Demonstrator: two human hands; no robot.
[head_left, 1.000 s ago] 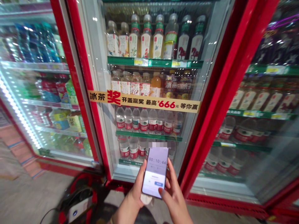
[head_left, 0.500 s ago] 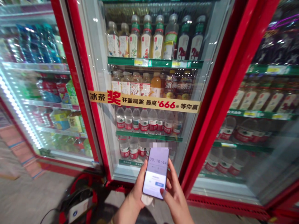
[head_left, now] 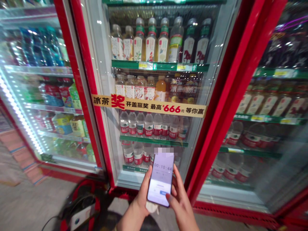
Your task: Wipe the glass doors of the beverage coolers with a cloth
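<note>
A smartphone (head_left: 160,178) is held upright in front of me, its lit screen showing a timer reading 00:10:44 and a white pop-up with a blue button. My left hand (head_left: 141,199) is closed round the phone's left side and lower back. On the other edge, my right hand (head_left: 181,202) grips the phone with its fingers behind the right side. The right thumb lies on the screen, over part of the blue button. Something white and crumpled (head_left: 152,207) shows under the phone's lower end, by the left palm; its kind is unclear.
Behind the phone stands a red-framed drinks fridge (head_left: 103,154) with a yellow banner (head_left: 149,105) across its glass. Bottled drinks (head_left: 150,43) fill its shelves. More fridges flank it. A black and red bag (head_left: 80,205) sits on the floor at lower left, near stacked cartons (head_left: 24,157).
My right thumb has shifted slightly up the screen and now covers part of the blue button. Both hands keep their hold on the phone.
</note>
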